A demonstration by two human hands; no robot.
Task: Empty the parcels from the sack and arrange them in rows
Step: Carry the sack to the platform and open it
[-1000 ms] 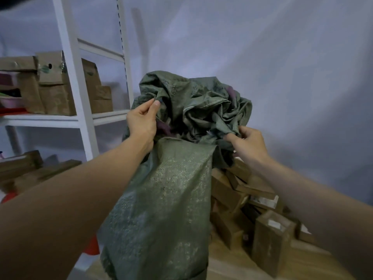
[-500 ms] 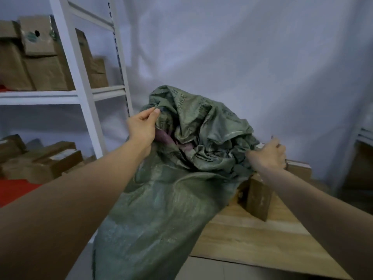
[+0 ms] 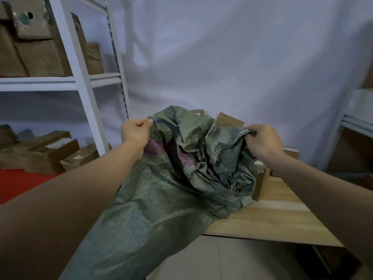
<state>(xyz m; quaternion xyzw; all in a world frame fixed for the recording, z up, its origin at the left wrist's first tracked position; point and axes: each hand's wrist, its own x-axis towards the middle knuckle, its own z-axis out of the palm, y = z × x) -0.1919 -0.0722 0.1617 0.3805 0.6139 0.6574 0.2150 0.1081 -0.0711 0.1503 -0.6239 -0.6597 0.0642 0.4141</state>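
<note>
A crumpled grey-green woven sack (image 3: 161, 195) drapes from the wooden table (image 3: 268, 217) down past its front edge. My left hand (image 3: 135, 132) pinches the sack's upper left fold. My right hand (image 3: 262, 140) grips the bunched fabric on the right. Brown cardboard parcels (image 3: 228, 120) poke out behind the sack, and another parcel (image 3: 260, 184) stands beside it under my right wrist. Most of the pile is hidden by the sack.
A white metal shelf rack (image 3: 80, 77) stands at the left with brown parcels (image 3: 40, 53) on it and more boxes (image 3: 40, 154) below on a red surface (image 3: 18, 184). A white cloth backdrop hangs behind. Another shelf (image 3: 355, 118) stands at the right edge. Tiled floor lies below.
The sack has come down from chest height onto the table and now covers most of the parcel pile. Both hands lowered with it and spread further apart.
</note>
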